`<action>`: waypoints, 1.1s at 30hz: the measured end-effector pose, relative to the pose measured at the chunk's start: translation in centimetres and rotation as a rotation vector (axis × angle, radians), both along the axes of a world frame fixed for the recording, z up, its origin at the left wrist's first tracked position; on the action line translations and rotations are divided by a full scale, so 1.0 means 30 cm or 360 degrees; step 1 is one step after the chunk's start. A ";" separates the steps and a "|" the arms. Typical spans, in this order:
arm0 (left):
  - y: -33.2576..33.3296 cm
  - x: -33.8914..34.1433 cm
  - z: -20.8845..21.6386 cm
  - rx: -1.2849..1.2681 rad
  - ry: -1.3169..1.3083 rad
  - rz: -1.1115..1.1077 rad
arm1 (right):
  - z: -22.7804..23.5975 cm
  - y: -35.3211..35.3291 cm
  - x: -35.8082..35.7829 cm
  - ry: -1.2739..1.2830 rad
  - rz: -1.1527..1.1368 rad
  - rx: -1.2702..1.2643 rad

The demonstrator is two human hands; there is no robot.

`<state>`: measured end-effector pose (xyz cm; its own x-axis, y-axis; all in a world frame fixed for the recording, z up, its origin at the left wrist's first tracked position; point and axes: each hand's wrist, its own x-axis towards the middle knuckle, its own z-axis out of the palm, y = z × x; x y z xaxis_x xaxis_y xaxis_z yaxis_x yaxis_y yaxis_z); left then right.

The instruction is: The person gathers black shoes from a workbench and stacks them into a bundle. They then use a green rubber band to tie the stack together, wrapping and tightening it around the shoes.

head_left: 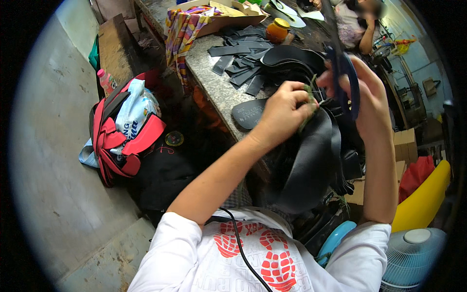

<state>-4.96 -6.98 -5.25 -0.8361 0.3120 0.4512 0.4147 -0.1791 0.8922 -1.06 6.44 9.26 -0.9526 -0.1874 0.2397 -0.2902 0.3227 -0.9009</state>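
Head: right hand grips dark blue strap; left hand pinches green pad.

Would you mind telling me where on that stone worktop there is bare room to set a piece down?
The worktop has a bare speckled strip along its near edge, bordered by the striped cloth, the flat black strips and the dark sole. Farther back it is crowded: cardboard box, amber jar. The left hand and right hand work over piled black pieces.
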 end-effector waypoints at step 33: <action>-0.447 0.039 0.280 -0.1147 0.0272 0.0364 | 0.080 0.003 0.213 0.0921 -0.0183 0.2219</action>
